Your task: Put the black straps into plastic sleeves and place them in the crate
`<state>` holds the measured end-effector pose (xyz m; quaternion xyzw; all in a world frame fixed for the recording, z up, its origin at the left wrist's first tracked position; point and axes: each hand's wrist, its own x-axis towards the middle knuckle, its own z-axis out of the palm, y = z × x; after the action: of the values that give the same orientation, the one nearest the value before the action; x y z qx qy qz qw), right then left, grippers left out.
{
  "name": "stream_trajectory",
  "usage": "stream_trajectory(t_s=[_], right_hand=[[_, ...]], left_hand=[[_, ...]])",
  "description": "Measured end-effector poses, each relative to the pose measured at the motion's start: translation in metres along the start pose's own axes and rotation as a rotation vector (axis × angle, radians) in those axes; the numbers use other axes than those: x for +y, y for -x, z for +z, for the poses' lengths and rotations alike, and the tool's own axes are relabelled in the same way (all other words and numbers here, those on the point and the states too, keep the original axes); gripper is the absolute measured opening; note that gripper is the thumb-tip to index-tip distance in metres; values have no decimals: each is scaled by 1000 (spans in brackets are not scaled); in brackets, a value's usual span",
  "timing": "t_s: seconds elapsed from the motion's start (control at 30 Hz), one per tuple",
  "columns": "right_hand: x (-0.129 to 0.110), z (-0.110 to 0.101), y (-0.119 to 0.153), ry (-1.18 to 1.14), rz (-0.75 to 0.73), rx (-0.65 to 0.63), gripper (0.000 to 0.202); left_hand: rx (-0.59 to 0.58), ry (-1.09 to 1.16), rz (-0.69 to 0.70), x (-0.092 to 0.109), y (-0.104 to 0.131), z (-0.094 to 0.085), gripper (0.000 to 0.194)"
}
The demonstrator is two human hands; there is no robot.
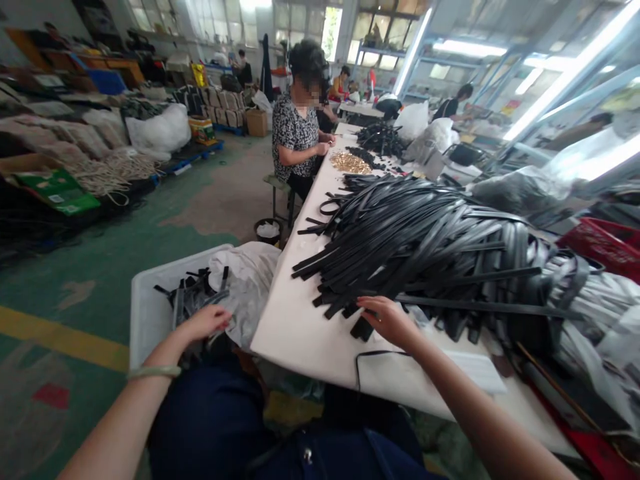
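A large pile of flat black straps point(400, 233) lies across the white table point(295, 327), many of their ends toward its left edge. At the near end of the pile, my right hand point(387, 320) touches the straps, its fingers partly bent over one of them. My left hand point(207, 321) is over the near side of a white bin point(143, 313), beside a pale cloth bag point(253, 273). Its fingers are together, and what they hold, if anything, is too small to tell. Shorter black straps point(197, 287) lie in the bin.
Across the table's far left side, a person point(296, 133) sits on a stool near a heap of gold-coloured pieces point(350, 163). A small black bucket point(268, 230) stands on the floor. To the right are a red crate point(607, 243) and plastic bags point(525, 190).
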<state>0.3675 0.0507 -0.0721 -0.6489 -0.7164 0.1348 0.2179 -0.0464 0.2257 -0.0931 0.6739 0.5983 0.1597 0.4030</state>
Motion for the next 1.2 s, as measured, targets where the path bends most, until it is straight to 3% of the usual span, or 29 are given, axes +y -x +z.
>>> stream_trajectory(t_s=[0.17,0.23,0.3,0.43,0.5,0.57,0.63,0.67,0.7,0.77,0.8,0.83,0.87,0.9,0.93,0.97,1.07,1.2], right_hand=[[-8,13,20,-30,3,4,27],[-19,19,26,-42,-9,32,27],[-29,18,32,-60,-20,54,27],[-41,8,32,-173,-31,59,26],[-46,6,25,-364,52,96,25],[-53,7,13,-697,236,107,36],[-60,6,1,-1070,393,-2,51],[-64,3,-3,-1206,414,-98,56],[-68,0,-5,-1278,384,-208,58],[-73,-10,-4,-1237,254,-353,56],[-74,-16,-1,-1159,184,-369,53],[-75,-22,4,-1078,127,-348,50],[-74,-27,10,-1013,83,-312,48],[-73,-31,17,-972,56,-266,45],[-72,-34,24,-948,46,-225,43],[-70,-36,31,-930,48,-194,41],[-66,-34,50,-858,123,-94,37],[-66,-24,68,-793,225,-27,36]], left_hand=[[-15,-127,244,109,-75,68,12],[3,-186,277,140,-90,95,12],[21,-240,273,160,-96,112,12],[43,-296,238,176,-81,114,8],[21,-290,238,181,-54,109,10],[-48,-264,262,185,-13,105,11],[-213,-218,319,186,36,99,10],[-353,-184,363,186,58,96,8],[-614,-116,411,185,75,92,9],[-1058,-59,429,181,88,84,12],[-1117,-60,404,181,82,81,13],[-1039,-84,363,181,68,79,13],[-845,-118,319,182,47,80,11],[-485,-141,248,184,22,82,11],[-266,-151,210,188,-6,86,14],[-148,-157,188,192,-34,91,18],[105,-164,102,205,-101,111,23],[268,-80,47,213,-140,137,24]])
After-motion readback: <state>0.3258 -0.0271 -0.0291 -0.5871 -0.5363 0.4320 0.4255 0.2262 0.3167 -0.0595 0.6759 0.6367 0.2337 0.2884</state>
